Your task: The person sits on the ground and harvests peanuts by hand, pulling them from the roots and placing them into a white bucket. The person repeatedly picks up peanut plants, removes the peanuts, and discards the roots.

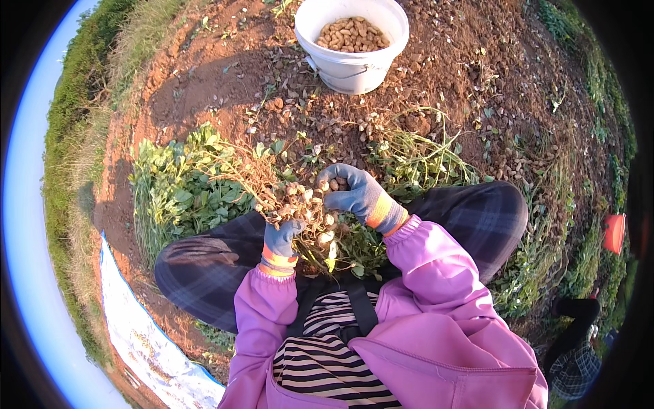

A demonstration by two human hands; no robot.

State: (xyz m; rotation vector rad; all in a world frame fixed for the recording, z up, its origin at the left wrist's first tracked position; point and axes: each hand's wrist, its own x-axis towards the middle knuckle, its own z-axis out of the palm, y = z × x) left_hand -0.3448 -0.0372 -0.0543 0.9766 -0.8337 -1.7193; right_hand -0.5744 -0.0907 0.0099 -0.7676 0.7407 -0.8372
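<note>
My left hand [282, 239], in a grey and orange work glove, grips a bunch of uprooted peanut plants [299, 200] just below the roots. Pods hang from the tangled roots, and the leafy ends drop between my crossed legs. My right hand [350, 191], gloved the same way, is curled around several loose peanut pods [334, 184] at the right side of the bunch. Beyond both hands, a white plastic bucket [352, 76] stands upright on the soil, partly filled with peanuts [352, 35]. Its wire handle hangs down at the front.
Leafy peanut plants [191, 191] lie beside my left knee. Stripped vines [421, 153] lie ahead of my right leg, and loose pods [518, 162] sit farther right. A white sheet [148, 337] spreads at the lower left. A red bucket [614, 232] and another person [575, 353] are at the right.
</note>
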